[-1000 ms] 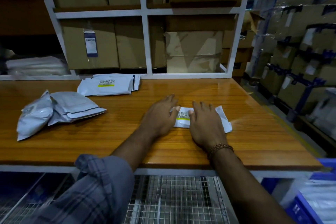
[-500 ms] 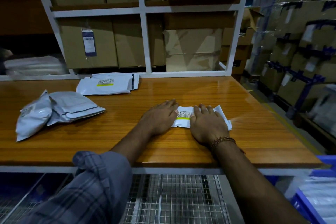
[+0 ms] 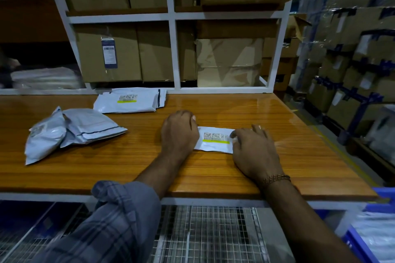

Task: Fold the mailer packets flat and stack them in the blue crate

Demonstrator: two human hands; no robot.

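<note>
Both hands have spread apart since the earlier frame, baring more of the packet's label. Left hand [image 3: 179,132] lies knuckles up on the packet's [image 3: 215,142] left end; right hand [image 3: 253,147] presses its right end, fingers loosely bent. Packet lies flat mid-bench [image 3: 128,166], long axis left-right, barcode up.

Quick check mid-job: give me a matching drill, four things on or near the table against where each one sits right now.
Things:
1. folded mailer
2. puffy grey packets
3. flat mailer stack
4. blue crate

Places:
A. table's left side
B. low at the table's right end
C. far edge of the table, by the white shelf frame
D. between the left hand and right hand

Pairs: 1-D, 2-A, 3-C, 4-B
</note>
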